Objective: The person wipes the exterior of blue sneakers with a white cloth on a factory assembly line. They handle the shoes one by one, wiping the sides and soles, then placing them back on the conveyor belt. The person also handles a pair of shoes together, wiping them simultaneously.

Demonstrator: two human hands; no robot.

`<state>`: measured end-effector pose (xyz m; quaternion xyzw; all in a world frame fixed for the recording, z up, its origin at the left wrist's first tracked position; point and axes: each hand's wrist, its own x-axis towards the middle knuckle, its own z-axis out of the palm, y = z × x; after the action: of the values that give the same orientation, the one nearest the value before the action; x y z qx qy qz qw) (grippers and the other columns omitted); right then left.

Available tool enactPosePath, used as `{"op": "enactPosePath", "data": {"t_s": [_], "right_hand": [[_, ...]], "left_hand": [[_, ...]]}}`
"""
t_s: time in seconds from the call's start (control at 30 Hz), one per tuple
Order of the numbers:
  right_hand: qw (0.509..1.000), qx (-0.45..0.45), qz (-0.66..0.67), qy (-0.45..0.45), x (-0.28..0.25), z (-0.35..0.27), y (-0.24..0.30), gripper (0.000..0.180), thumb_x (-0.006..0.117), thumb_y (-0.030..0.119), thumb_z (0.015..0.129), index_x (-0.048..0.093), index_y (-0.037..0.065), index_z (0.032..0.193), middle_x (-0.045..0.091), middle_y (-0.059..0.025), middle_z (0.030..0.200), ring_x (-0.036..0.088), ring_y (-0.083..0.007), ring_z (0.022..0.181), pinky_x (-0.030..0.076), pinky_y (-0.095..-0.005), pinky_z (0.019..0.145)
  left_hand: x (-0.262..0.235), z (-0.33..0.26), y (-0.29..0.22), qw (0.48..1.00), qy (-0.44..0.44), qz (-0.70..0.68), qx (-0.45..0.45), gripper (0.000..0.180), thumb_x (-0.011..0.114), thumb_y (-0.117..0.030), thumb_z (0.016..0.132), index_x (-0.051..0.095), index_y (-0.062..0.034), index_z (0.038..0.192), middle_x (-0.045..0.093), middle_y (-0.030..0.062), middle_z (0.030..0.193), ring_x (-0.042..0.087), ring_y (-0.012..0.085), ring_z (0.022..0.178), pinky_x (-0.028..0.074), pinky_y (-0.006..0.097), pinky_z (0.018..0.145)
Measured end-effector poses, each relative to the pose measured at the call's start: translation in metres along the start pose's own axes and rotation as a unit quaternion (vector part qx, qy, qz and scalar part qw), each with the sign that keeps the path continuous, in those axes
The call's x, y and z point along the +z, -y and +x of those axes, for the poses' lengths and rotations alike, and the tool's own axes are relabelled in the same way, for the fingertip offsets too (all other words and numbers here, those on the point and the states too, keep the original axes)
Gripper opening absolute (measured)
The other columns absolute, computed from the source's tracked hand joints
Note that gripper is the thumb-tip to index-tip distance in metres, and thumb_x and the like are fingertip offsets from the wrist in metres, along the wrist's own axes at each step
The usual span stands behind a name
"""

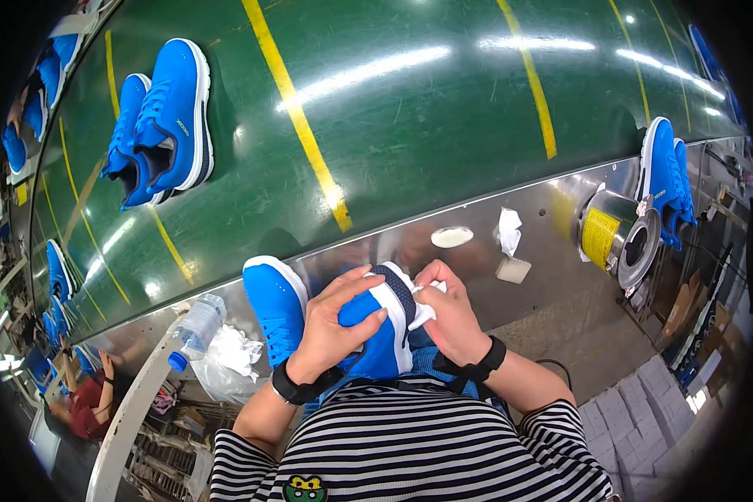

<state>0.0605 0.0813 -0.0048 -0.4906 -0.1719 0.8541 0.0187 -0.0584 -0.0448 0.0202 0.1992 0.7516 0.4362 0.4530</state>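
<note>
My left hand [330, 326] is closed around a blue sneaker [385, 350], which is tilted so that its white sole edge and dark textured part face right. My right hand [455, 316] pinches a white cloth [424, 313] and presses it against the sole's edge. Left of my hands, a second blue sneaker [274, 294] lies on the metal ledge with its laces up. A wristband circles each of my wrists.
A green conveyor belt [393, 142] with yellow stripes carries a pair of blue sneakers [171, 117]. On the metal ledge are a white oval dish [452, 238], a pale block [513, 269], crumpled white paper [509, 232] and a metal canister [619, 238]. A plastic bottle [201, 325] lies left.
</note>
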Motion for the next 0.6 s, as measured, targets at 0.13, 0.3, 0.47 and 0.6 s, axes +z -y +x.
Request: {"op": "enactPosePath", "data": {"t_s": [0.13, 0.3, 0.47, 0.6], "right_hand": [[0.999, 0.025, 0.007, -0.024, 0.014, 0.002, 0.008, 0.013, 0.051, -0.006, 0.073, 0.047, 0.006, 0.077, 0.047, 0.0012, 0.072, 0.046, -0.0053, 0.066, 0.037, -0.0195, 0.059], [1.0, -0.002, -0.012, 0.001, 0.006, 0.007, 0.0, 0.012, 0.052, -0.005, 0.075, 0.048, 0.005, 0.08, 0.049, 0.0002, 0.075, 0.048, -0.0051, 0.068, 0.038, -0.02, 0.061], [0.999, -0.034, 0.016, 0.004, -0.002, -0.002, -0.008, 0.01, 0.054, -0.003, 0.077, 0.049, 0.005, 0.081, 0.052, -0.0014, 0.076, 0.05, -0.0058, 0.069, 0.04, -0.0201, 0.061], [0.999, 0.007, -0.037, 0.037, 0.001, 0.013, 0.003, 0.01, 0.057, -0.001, 0.077, 0.051, 0.003, 0.084, 0.055, -0.0026, 0.077, 0.053, -0.0068, 0.071, 0.043, -0.0207, 0.063]], "left_hand": [[-0.001, 0.002, 0.0, 1.0, 0.007, 0.009, 0.002, 0.038, 0.07, -0.009, 0.067, 0.061, -0.0087, 0.105, 0.055, 0.0162, 0.113, 0.055, 0.0253, 0.103, 0.044, 0.031, 0.086], [0.0, -0.001, -0.001, 1.0, 0.006, 0.009, 0.007, 0.038, 0.07, -0.008, 0.067, 0.061, -0.0081, 0.105, 0.055, 0.0163, 0.113, 0.055, 0.0248, 0.104, 0.043, 0.031, 0.086], [-0.001, 0.001, 0.0, 1.0, 0.002, 0.008, -0.002, 0.039, 0.069, -0.008, 0.067, 0.061, -0.0076, 0.105, 0.054, 0.0164, 0.113, 0.055, 0.025, 0.104, 0.043, 0.031, 0.087], [0.0, -0.001, -0.002, 1.0, 0.006, 0.013, 0.008, 0.039, 0.069, -0.008, 0.067, 0.061, -0.0073, 0.105, 0.055, 0.0166, 0.113, 0.055, 0.025, 0.104, 0.043, 0.031, 0.087]]}}
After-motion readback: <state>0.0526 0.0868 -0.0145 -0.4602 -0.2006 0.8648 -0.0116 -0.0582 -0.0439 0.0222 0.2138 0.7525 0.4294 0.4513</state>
